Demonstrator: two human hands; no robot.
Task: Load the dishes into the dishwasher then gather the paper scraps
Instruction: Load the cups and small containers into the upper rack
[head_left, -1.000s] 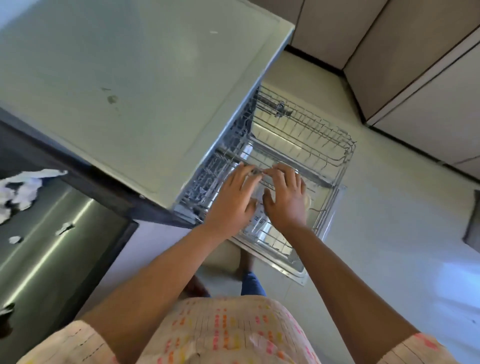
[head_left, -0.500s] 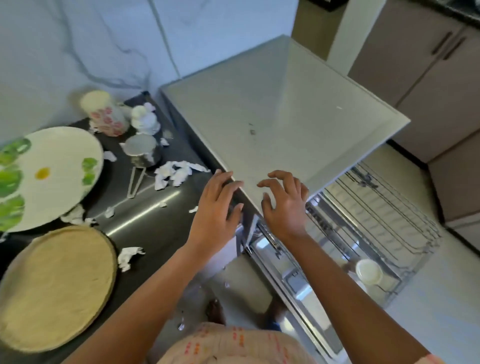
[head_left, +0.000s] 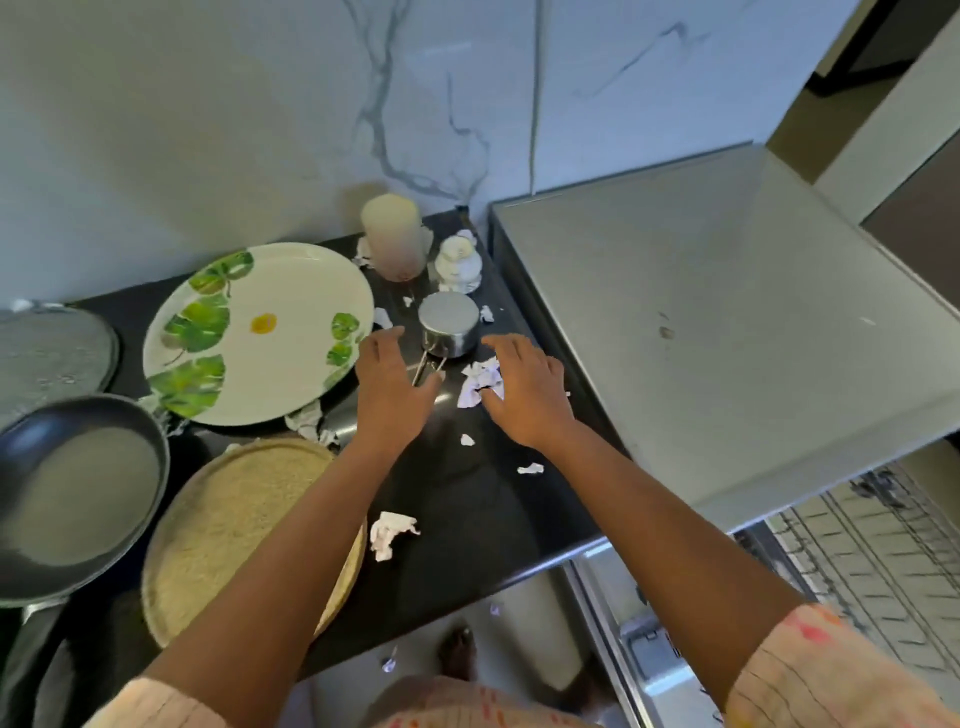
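Both hands hover over the black counter (head_left: 467, 499). My left hand (head_left: 392, 387) has its fingers stretched out beside the wire handle of an upturned steel cup (head_left: 449, 323) and holds nothing. My right hand (head_left: 524, 392) spreads flat next to a crumpled paper scrap (head_left: 480, 387). More scraps lie on the counter: a larger one (head_left: 389, 534) near the front and small ones (head_left: 530, 469). A big leaf-patterned plate (head_left: 260, 332) lies to the left. The dishwasher rack (head_left: 878, 561) stands pulled out at the lower right.
A woven round tray (head_left: 218, 525), a dark pan (head_left: 72, 493) and a grey lid (head_left: 47, 353) crowd the left side. A tall cream cup (head_left: 392, 236) and a small white pot (head_left: 458, 260) stand by the marble wall. The dishwasher's grey top (head_left: 727, 322) rises on the right.
My view has swung from the pulled-out rack up to the counter. Both hands have left the rack and moved left over the counter, near the steel cup and scraps.
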